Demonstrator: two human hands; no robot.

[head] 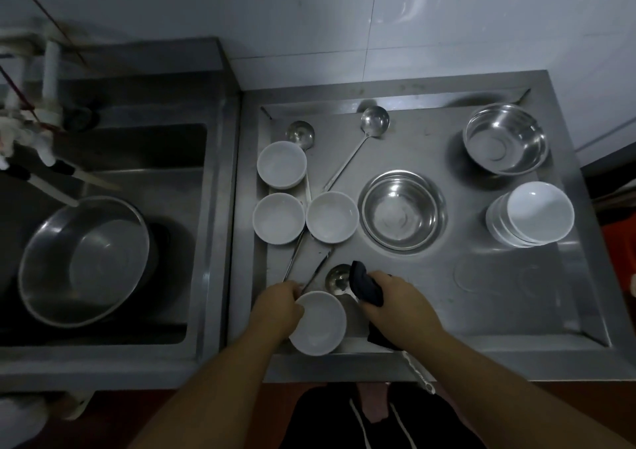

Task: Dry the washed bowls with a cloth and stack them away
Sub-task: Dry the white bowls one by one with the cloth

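Nearest the camera, left hand (277,306) grips a white bowl (318,323) by its left rim at the near edge of the steel tabletop (430,276), fingers curled on it. Right hand (395,299), just right of the bowl, clamps a dark cloth (366,285). Three white bowls (332,216) sit farther left; stacked white bowls (531,213) stand far right.

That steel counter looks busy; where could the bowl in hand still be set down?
Bare steel lies on the tray front right, between the steel bowl, the stack of white bowls and the right hand. The left side is crowded: three white bowls and crossed ladles.
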